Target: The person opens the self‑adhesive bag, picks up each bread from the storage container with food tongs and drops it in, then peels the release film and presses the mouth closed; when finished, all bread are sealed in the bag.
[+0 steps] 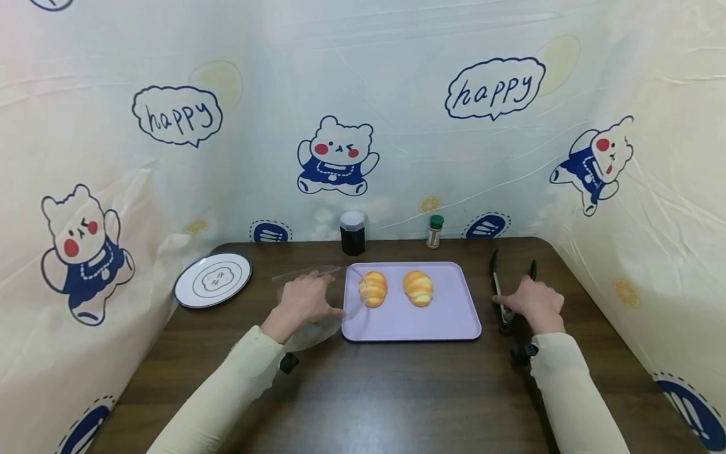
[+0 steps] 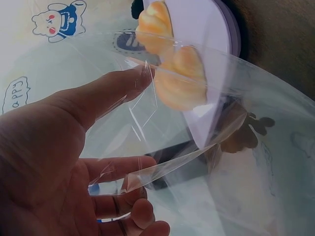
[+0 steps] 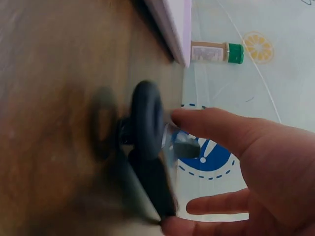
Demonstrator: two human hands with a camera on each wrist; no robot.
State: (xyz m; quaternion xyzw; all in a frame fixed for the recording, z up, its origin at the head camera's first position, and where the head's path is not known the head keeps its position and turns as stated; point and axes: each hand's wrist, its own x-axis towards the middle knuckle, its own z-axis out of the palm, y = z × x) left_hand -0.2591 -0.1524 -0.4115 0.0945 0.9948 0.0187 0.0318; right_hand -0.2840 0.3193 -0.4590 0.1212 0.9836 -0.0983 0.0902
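Observation:
Over the left end of the lilac tray (image 1: pixel 448 325), my left hand (image 1: pixel 306 296) has thumb and fingers spread against a clear plastic bag (image 1: pixel 314 335). In the left wrist view, the thumb lies along one side of the thin film and the fingers (image 2: pixel 125 167) along the other. Two croissant-like rolls (image 1: pixel 372 289) sit on the tray, and the bag's edge overlaps the left one. At the table's right, my right hand (image 1: pixel 533 306) is at a pair of tongs (image 1: pixel 506 318) with dark ends. Its thumb and fingers are apart around the tongs in the right wrist view.
A dark jar with a pale lid (image 1: pixel 353 233) and a small green-capped shaker (image 1: pixel 435 231) stand along the table's back edge. A white round plate (image 1: pixel 190 290) with a dark rim lies at the back left. Printed cloth (image 1: pixel 397 82) surrounds the brown table (image 1: pixel 363 397).

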